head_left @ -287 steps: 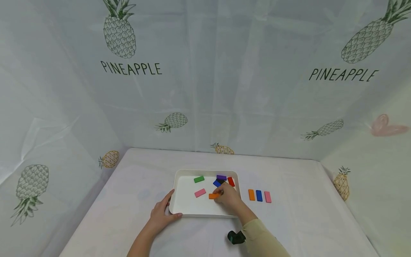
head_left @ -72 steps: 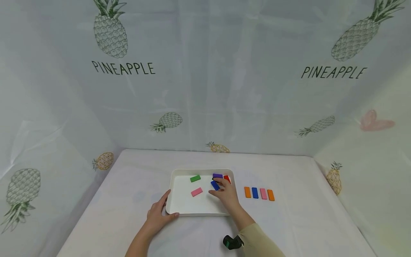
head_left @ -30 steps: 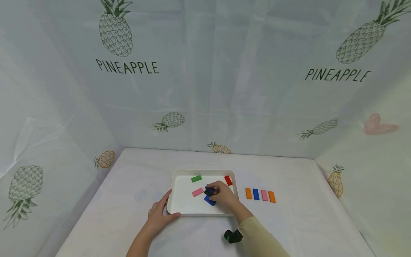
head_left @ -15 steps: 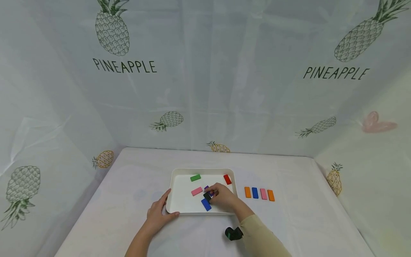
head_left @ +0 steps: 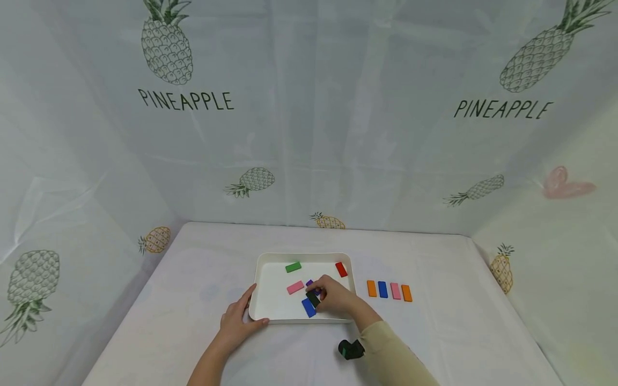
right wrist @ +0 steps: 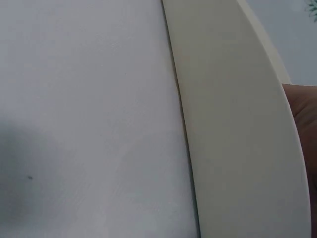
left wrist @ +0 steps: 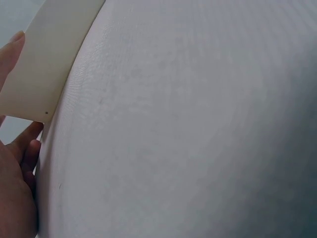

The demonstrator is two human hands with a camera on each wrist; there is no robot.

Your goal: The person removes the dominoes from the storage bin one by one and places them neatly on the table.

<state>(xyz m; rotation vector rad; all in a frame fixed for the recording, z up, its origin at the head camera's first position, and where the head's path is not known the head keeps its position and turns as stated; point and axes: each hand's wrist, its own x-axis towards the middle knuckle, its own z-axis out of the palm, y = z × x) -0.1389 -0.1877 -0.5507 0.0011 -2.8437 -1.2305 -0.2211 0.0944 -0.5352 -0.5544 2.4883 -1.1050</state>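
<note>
In the head view, my right hand (head_left: 337, 298) is inside the white tray (head_left: 270, 303), its thumb and fingers pinching a black domino block (head_left: 313, 298). A purple block (head_left: 310, 283) lies partly hidden behind these fingers, and a blue block (head_left: 308, 307) sits just in front of the black one. My left hand (head_left: 234, 324) grips the tray's near left corner, thumb along the front wall and fingers at the left side. The left wrist view shows that thumb (left wrist: 11, 52) against the tray wall. In the right wrist view, the wall (right wrist: 237, 124) hides most of the right hand.
Also in the tray lie a green block (head_left: 293, 267), a pink block (head_left: 295, 287) and a red block (head_left: 341, 269). Right of it, an orange (head_left: 372, 288), a blue (head_left: 383, 289), a pink (head_left: 395, 291) and another orange block (head_left: 407, 293) stand in a row on the table.
A second orange block has joined the row outside. My right hand has brought the blue, black and purple blocks from the tray's back right toward its middle; the left hand stays at the corner.
</note>
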